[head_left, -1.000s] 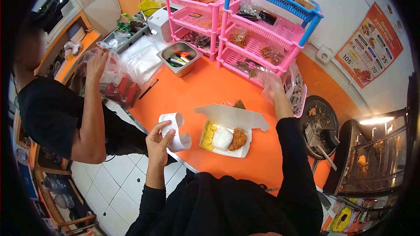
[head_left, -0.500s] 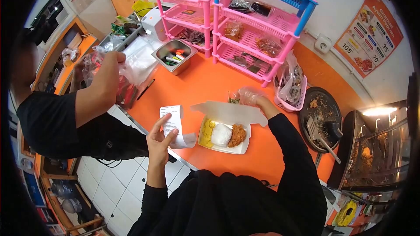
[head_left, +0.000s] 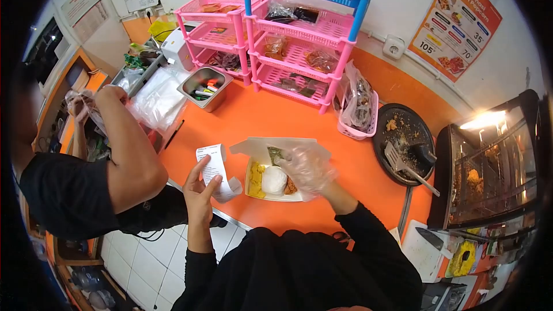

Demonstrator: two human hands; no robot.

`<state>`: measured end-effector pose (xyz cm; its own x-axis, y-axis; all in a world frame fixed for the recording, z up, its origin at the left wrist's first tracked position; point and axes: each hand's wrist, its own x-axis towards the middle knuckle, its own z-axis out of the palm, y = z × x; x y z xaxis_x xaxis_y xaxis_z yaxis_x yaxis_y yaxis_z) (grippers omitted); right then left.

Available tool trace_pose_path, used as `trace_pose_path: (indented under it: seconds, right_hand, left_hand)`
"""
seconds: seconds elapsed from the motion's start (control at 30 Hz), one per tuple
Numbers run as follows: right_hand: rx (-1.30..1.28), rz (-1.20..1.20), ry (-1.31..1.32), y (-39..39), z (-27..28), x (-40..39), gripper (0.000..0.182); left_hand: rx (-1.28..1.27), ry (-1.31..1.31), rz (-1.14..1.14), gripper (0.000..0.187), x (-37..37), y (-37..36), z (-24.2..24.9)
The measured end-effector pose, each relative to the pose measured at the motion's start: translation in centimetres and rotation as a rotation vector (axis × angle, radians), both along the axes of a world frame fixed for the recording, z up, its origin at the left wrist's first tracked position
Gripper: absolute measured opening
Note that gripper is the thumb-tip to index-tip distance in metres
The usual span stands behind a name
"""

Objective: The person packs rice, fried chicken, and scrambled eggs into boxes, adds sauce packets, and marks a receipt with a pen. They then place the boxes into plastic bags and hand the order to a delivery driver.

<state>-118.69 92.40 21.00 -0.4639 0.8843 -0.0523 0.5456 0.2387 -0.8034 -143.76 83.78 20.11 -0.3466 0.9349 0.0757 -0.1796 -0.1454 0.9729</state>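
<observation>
My left hand [head_left: 200,196] pinches a printed paper receipt [head_left: 214,168] between thumb and fingers, left of the food box. In the open cardboard food box [head_left: 278,197] are yellow food that looks like egg [head_left: 257,181], a white round mound [head_left: 274,180], likely wrapped rice, and a fried chicken piece [head_left: 291,186]. Over the box, my right hand [head_left: 311,170], in a clear plastic glove, grips a small clear packet with green contents [head_left: 276,154] near the raised lid. The glove hides part of the chicken.
Pink racks [head_left: 294,72] with bagged goods stand behind, beside a metal tin of markers [head_left: 205,87]. At right are a dark round pan [head_left: 403,138] with a spatula [head_left: 410,168] and a lit display case [head_left: 484,173]. A co-worker [head_left: 75,190] handles plastic bags at left.
My right hand has come from beyond the lid, by the rack, back over the box with the green packet. The receipt stays in my left hand. The co-worker's arms have shifted.
</observation>
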Motion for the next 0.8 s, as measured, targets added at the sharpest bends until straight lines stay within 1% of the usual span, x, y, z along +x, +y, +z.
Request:
trace_pose_path:
  seconds: [0.03, 0.07, 0.13, 0.2, 0.27, 0.3, 0.33, 0.37, 0.4, 0.47, 0.5, 0.53, 0.6, 0.63, 0.7, 0.73, 0.8]
  right_hand:
    - [0.217, -0.029, -0.369, -0.1, -0.5, -0.5, 0.029]
    - [0.227, -0.033, -0.365, 0.0, -0.4, -0.3, 0.029]
    - [0.339, -0.068, -0.214, 0.4, 1.1, 0.5, 0.032]
    - [0.285, -0.112, 0.217, 4.2, 0.5, 3.0, 0.030]
    - [0.082, -0.460, -0.045, 7.0, 5.7, 4.6, 0.028]
    - [0.227, -0.482, -0.036, 8.5, 5.5, 5.4, 0.032]
    - [0.372, -0.495, -0.024, 10.3, 4.3, 6.6, 0.036]
    - [0.582, -0.448, -0.272, 15.0, -1.2, 9.0, 0.035]
    - [0.810, -0.435, -0.519, 19.6, -6.7, 11.4, 0.033]
    - [0.579, -0.480, -0.664, 20.3, -6.9, 10.4, 0.030]
    - [0.587, -0.513, -0.680, 22.0, -8.8, 11.3, 0.028]
    - [0.591, -0.551, -0.698, 23.5, -10.8, 11.9, 0.027]
    - [0.546, -0.534, -0.705, 22.8, -9.1, 11.2, 0.024]
    - [0.545, -0.514, -0.701, 23.8, -9.9, 11.9, 0.024]
    - [0.547, -0.311, -0.774, 25.3, -11.0, 13.3, 0.024]
    - [0.547, -0.304, -0.774, 24.3, -9.4, 12.3, 0.024]
    - [0.036, -0.537, -0.427, 21.6, -5.2, 10.8, 0.024]
  left_hand:
    - [0.004, 0.004, -0.005, 0.056, 0.2, -0.1, 0.1]
    - [0.021, -0.006, -0.017, 0.053, 0.3, 0.0, 0.2]
    - [0.044, 0.014, -0.027, 0.052, 0.3, -0.1, 0.3]
    - [0.038, 0.002, -0.009, 0.053, 0.0, -0.3, 0.2]
    - [0.014, -0.007, 0.008, 0.054, -0.4, -0.8, 0.1]
    - [0.019, -0.032, -0.002, 0.055, -0.4, -1.0, 0.1]
    - [0.024, -0.056, -0.006, 0.057, -0.5, -1.2, 0.2]
    - [0.031, -0.082, -0.034, 0.060, -0.6, -1.5, 0.3]
    - [0.073, -0.054, -0.055, 0.061, -0.6, -1.6, 0.6]
    - [0.121, -0.031, -0.079, 0.063, -0.7, -2.0, 1.1]
    - [0.126, -0.038, -0.092, 0.063, -0.8, -2.2, 1.2]
    - [0.120, -0.114, -0.110, 0.059, -1.0, -2.2, 0.9]
    - [0.058, -0.208, -0.150, 0.061, -0.8, -2.5, 1.7]
    - [0.051, -0.247, -0.189, 0.062, -1.0, -2.5, 1.7]
    - [0.060, -0.254, -0.182, 0.062, -0.9, -2.4, 1.8]
    - [0.076, -0.262, -0.190, 0.063, -0.8, -2.4, 1.8]
    - [0.059, -0.281, -0.186, 0.062, -0.6, -2.4, 1.7]
